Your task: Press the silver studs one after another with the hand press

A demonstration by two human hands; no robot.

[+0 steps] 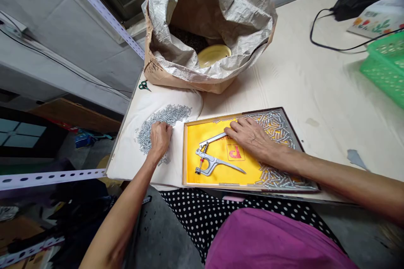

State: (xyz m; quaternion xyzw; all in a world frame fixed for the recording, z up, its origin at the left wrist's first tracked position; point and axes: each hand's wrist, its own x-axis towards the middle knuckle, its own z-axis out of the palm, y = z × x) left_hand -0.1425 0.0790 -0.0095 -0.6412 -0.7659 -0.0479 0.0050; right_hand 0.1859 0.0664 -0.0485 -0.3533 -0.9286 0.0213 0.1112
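Observation:
My left hand [160, 138] is closed at the right side of a pile of small silvery metal pieces [170, 113], perhaps springs, on a white cloth. What its fingers pinch, if anything, is hidden. My right hand [251, 136] reaches over a shallow tray [194, 178] with a yellow bottom, its fingers curled at the end of the upper handle of grey snap-fastener pliers [208, 164]. The pliers lie in the tray with their handles spread. More spring-like pieces [273, 122] fill the tray's right end, partly under my right wrist and forearm.
Behind the tray stands a big open sack [189, 77] with a yellow bowl [214, 54] and dark contents inside. Small green-handled scissors [144, 85] lie by the table's left edge. A green basket [385, 65], a black cable [334, 49] and a grey scrap [356, 159] are at the right.

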